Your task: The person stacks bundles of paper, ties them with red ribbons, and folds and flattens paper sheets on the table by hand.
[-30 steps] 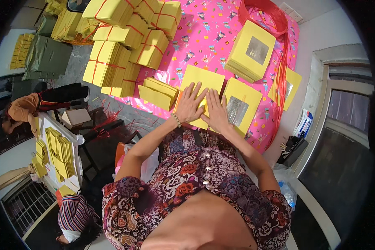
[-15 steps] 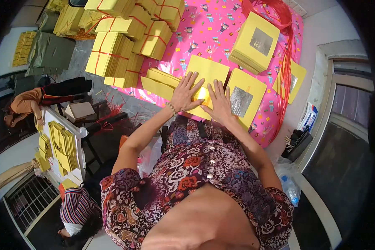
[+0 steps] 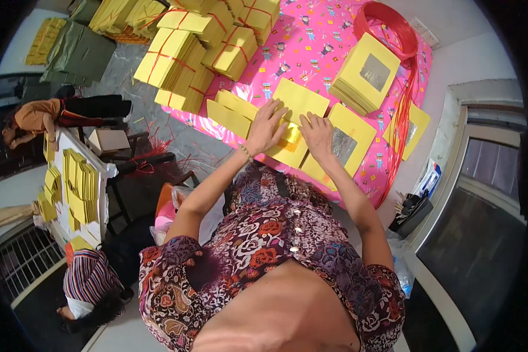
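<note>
Yellow paper (image 3: 302, 97) with a shiny gold patch lies flat at the table's near edge, under both my hands. My left hand (image 3: 268, 129) rests on its left part, fingers stretched out and slightly apart. On its right part lies my right hand (image 3: 319, 138), fingers a little bent and thumb hidden. Neither hand shows anything gripped. Just right of my right hand is a yellow paper piece with a silver foil square (image 3: 344, 145). Folded yellow paper pieces (image 3: 227, 119) lean beside my left hand.
Bundles of yellow paper tied with red strips (image 3: 169, 61) are piled at back left. A loose yellow stack (image 3: 366, 70) and a coil of red strips (image 3: 413, 44) lie on the pink patterned table cover (image 3: 311, 50). Two people are at a white table (image 3: 100, 170) on the left.
My right hand's fingers have gone from spread flat to bent and closer together. My left hand stays on the paper with its fingers closer together. The view has shifted slightly.
</note>
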The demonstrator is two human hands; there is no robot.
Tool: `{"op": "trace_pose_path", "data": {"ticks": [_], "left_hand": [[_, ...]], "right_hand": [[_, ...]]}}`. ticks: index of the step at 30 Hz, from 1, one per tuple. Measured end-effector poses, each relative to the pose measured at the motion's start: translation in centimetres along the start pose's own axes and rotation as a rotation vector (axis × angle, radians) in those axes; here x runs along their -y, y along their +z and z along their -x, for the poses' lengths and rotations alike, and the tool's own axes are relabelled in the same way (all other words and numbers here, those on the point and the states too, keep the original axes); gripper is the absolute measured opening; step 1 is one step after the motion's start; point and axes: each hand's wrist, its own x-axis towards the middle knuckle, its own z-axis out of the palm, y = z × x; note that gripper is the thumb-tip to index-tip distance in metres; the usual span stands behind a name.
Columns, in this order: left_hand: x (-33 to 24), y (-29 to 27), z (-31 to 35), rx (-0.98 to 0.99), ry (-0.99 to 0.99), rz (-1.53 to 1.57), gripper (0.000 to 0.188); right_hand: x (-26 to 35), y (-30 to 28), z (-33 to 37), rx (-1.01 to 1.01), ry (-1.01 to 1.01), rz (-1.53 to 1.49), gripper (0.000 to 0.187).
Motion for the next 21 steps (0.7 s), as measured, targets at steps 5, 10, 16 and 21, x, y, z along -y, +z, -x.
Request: {"op": "trace_pose_path", "data": {"ticks": [5, 10, 16, 21], "left_hand": [[-2.7, 3.1, 1.1, -0.159, -0.620, 0.516, 0.032], [-4.2, 5.1, -3.4, -0.373, -0.913, 1.158, 0.031], [-1.7, 2.5, -1.4, -0.574, -0.838, 0.997, 0.028], [0.6, -5.7, 6.5, -0.779, -0.690, 1.152, 0.034]], "right_hand": [[-1.4, -0.1, -1.1, -0.205, -0.125, 0.010, 0.028], [-1.6, -0.7, -0.9, -0.161, -0.151, -0.024, 0.031], [0.7, -3.2, -2.1, -0.186, -0.161, -0.117, 0.031], [3.3, -2.3, -4.3, -0.162, -0.227, -0.303, 0.022]]}}
